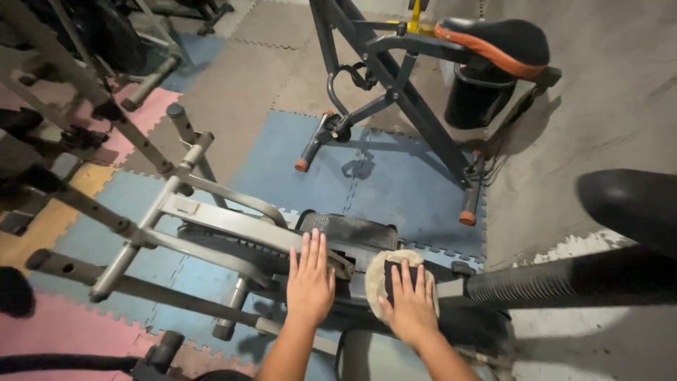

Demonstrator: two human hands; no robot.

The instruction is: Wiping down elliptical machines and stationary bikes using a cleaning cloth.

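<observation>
The left hand lies flat, fingers released, on the grey elliptical machine frame, bracing. Just right, the right hand presses a beige cloth on the near pedal, fingers spread; wiping seems underway, calling for steady sweeps.

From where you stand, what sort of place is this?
Probably a home or small gym: a grey metal elliptical trainer, a dark exercise bike with an orange-trimmed black saddle, and interlocking blue, pink and grey foam floor mats.
</observation>
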